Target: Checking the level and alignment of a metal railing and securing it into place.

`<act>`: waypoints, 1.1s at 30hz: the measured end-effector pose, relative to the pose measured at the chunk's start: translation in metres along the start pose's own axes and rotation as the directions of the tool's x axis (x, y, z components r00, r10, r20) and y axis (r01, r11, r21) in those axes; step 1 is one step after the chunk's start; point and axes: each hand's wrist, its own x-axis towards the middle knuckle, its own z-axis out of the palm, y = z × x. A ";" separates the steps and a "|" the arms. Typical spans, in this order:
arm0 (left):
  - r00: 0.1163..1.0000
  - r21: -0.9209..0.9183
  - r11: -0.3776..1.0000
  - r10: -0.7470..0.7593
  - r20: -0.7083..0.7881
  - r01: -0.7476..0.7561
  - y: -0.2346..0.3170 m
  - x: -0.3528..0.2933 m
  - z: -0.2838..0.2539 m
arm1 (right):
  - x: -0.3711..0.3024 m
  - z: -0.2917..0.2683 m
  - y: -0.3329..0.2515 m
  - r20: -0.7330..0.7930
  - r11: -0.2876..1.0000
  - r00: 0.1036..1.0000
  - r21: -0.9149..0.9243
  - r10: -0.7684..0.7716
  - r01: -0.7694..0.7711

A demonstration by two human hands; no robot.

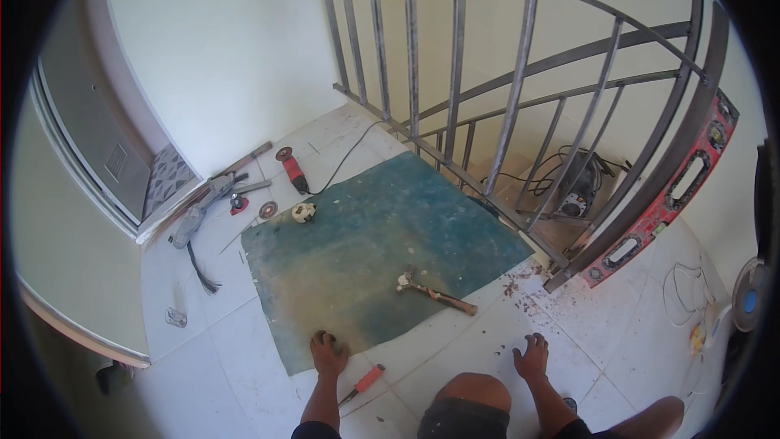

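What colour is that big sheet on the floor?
The sheet is teal, brownish near the left hand; best seen in the head view.

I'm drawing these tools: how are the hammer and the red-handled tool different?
The hammer has a brown handle; the red-handled tool has a bright red one. The hammer lies mostly on the blue-green sheet; the red-handled tool lies on white tiles. Both lie there with nobody holding them.

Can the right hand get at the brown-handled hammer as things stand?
Likely yes: the brown-handled hammer points its grip toward the right hand, and only small dark bits seem to lie on the white tiles between.
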 end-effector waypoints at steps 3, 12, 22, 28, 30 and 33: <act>0.999 -0.009 0.999 -0.050 -0.011 0.050 0.004 0.004 -0.001 | 0.000 0.016 0.008 -0.031 0.978 0.980 -0.081 -0.194 0.191; 0.994 0.087 0.990 -0.109 0.022 0.107 0.002 0.008 0.004 | 0.001 0.028 0.017 0.146 0.926 0.939 -0.176 -0.311 0.334; 0.982 0.120 0.982 -0.161 0.103 0.148 0.001 0.002 0.008 | -0.001 0.029 0.022 0.200 0.942 0.951 -0.193 -0.236 0.274; 0.981 0.120 0.980 -0.172 0.085 0.161 0.009 0.012 0.010 | 0.005 0.031 0.029 0.147 0.917 0.945 -0.236 -0.293 0.321; 0.983 0.109 0.982 -0.163 0.089 0.153 0.009 0.017 0.003 | 0.008 0.023 0.014 0.101 0.915 0.939 -0.209 -0.330 0.344; 0.988 0.153 0.980 -0.139 0.066 0.128 0.002 0.016 0.007 | 0.011 0.028 0.010 0.147 0.918 0.944 -0.229 -0.296 0.323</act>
